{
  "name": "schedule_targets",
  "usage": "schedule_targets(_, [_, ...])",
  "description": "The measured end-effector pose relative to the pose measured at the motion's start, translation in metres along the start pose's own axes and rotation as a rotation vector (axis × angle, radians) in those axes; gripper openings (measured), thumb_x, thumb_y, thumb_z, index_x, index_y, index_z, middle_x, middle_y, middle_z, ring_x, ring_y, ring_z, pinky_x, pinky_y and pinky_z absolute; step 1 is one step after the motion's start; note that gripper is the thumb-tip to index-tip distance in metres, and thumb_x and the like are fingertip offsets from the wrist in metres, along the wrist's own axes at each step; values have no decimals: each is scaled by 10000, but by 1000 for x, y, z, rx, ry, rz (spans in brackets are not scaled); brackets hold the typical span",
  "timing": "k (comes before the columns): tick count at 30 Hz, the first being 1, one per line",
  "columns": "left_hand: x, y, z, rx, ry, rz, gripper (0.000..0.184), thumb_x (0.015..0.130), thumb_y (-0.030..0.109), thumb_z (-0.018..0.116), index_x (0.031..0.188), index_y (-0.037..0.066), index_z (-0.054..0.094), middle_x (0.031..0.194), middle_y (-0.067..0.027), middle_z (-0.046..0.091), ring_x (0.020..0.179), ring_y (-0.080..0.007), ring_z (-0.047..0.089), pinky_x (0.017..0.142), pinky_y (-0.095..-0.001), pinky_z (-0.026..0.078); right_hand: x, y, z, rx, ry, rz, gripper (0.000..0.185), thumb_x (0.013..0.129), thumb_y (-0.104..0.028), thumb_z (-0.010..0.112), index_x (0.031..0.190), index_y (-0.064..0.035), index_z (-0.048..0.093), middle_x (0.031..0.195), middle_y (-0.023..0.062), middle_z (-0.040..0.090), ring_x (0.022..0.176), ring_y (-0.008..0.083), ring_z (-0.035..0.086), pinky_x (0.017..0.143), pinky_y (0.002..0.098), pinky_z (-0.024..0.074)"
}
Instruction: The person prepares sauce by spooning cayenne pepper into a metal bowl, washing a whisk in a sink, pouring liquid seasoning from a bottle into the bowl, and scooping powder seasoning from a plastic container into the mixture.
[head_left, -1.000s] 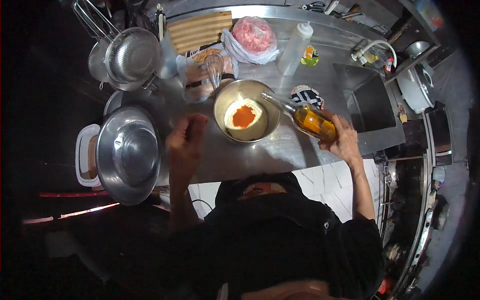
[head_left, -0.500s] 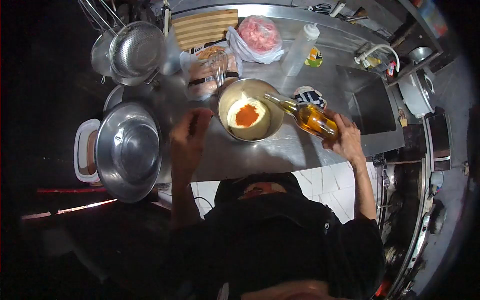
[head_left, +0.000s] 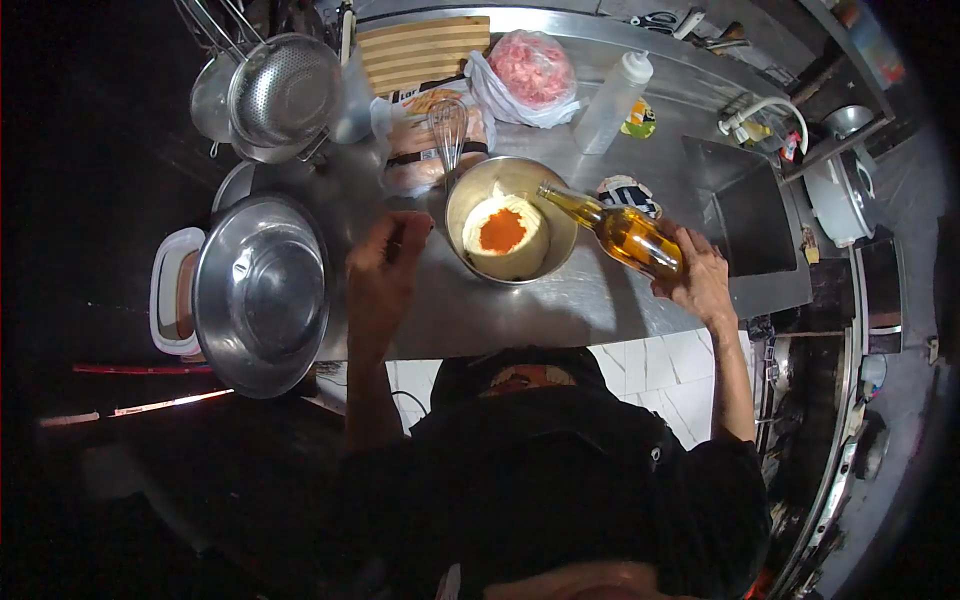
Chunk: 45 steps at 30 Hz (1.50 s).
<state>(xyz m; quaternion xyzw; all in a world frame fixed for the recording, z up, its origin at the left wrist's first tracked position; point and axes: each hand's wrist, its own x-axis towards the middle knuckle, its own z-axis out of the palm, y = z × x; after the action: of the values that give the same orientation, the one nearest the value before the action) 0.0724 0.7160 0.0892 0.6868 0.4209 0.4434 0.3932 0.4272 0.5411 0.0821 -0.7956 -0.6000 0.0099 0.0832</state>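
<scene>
My right hand [head_left: 700,280] is wrapped round the base of a glass bottle [head_left: 635,240] of yellow liquid. The bottle is tilted, its neck over the right rim of a metal bowl [head_left: 555,245]. Inside the bowl lies a pale creamy mass [head_left: 485,255] with orange-red powder [head_left: 503,231] on top. A whisk [head_left: 447,128] leans at the bowl's upper left, its wires upward. Left of the bowl, my left hand [head_left: 392,255] is raised with its fingers curled; whether it holds anything is too dark to tell.
A large metal basin [head_left: 262,300] is at the left, below hanging strainers [head_left: 285,95]. Behind the bowl are packaged bread [head_left: 415,155], a cutting board [head_left: 425,50], a bag of pink food [head_left: 532,70] and a squeeze bottle [head_left: 612,105]. A sink [head_left: 745,210] is at the right.
The view has shifted, so the counter items appear slightly further right and higher. The liquid in the tilted bottle now reaches further into its neck. My right hand keeps its hold.
</scene>
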Motion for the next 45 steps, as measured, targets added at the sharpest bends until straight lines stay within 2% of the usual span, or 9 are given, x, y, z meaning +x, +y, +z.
schedule_targets(17, [1, 3, -2, 52, -35, -43, 243, 915, 250, 624, 980, 21, 670, 812, -69, 683, 680, -93, 589, 631, -263, 466, 6, -2, 3, -38, 26, -51, 842, 482, -160, 832, 1252, -127, 493, 1130, 128, 595, 1060, 344, 577, 923, 454, 441])
schedule_targets(20, [1, 5, -6, 66, -104, -138, 279, 950, 267, 573, 988, 1, 646, 936, -87, 679, 908, -148, 632, 845, -289, 475, 6, -3, 2, -49, 29, -60, 837, 483, -163, 832, 1248, -133, 495, 1119, 121, 597, 1052, 342, 580, 918, 451, 445])
schedule_targets(23, [1, 5, -6, 71, -101, -152, 275, 949, 262, 575, 985, -1, 646, 933, -88, 680, 900, -145, 631, 840, -287, 476, 8, -4, 2, -29, 26, -77, 836, 479, -165, 830, 1245, -132, 496, 1116, 119, 596, 1051, 341, 579, 914, 449, 446])
schedule_targets(26, [2, -2, -2, 41, -32, -57, 239, 903, 249, 641, 958, 19, 674, 771, -53, 671, 645, -71, 554, 595, -256, 443, 9, -10, -3, -8, 5, -62, 842, 475, -160, 822, 1250, -136, 493, 1124, 115, 593, 1060, 338, 575, 915, 450, 445])
schedule_targets(35, [3, -2, -1, 41, -39, -79, 267, 900, 279, 641, 955, 20, 677, 764, -60, 662, 630, -90, 554, 591, -266, 443, 10, -13, -4, -11, -8, -52, 864, 470, -156, 817, 1266, -151, 481, 1139, 102, 583, 1077, 325, 565, 929, 449, 434])
schedule_targets(38, [5, -1, -2, 86, -106, -113, 250, 942, 244, 587, 974, 7, 659, 954, -78, 685, 893, -141, 631, 823, -280, 474, 9, -12, -3, -24, -4, -52, 863, 472, -159, 819, 1266, -148, 481, 1139, 100, 583, 1082, 320, 562, 929, 448, 432])
schedule_targets(41, [8, -8, 5, 62, -42, -29, 272, 899, 287, 640, 966, 26, 682, 754, -61, 652, 624, -95, 535, 581, -274, 438, 11, -13, -6, 0, -17, -57, 854, 475, -162, 818, 1260, -134, 484, 1132, 106, 583, 1072, 326, 564, 924, 450, 432])
schedule_targets(45, [11, -13, 11, 43, -41, -12, 270, 889, 286, 655, 948, 24, 679, 744, -63, 646, 614, -97, 528, 579, -276, 438, 10, -12, -6, -17, -17, -55, 860, 471, -169, 822, 1260, -122, 485, 1116, 118, 583, 1063, 338, 564, 919, 455, 429])
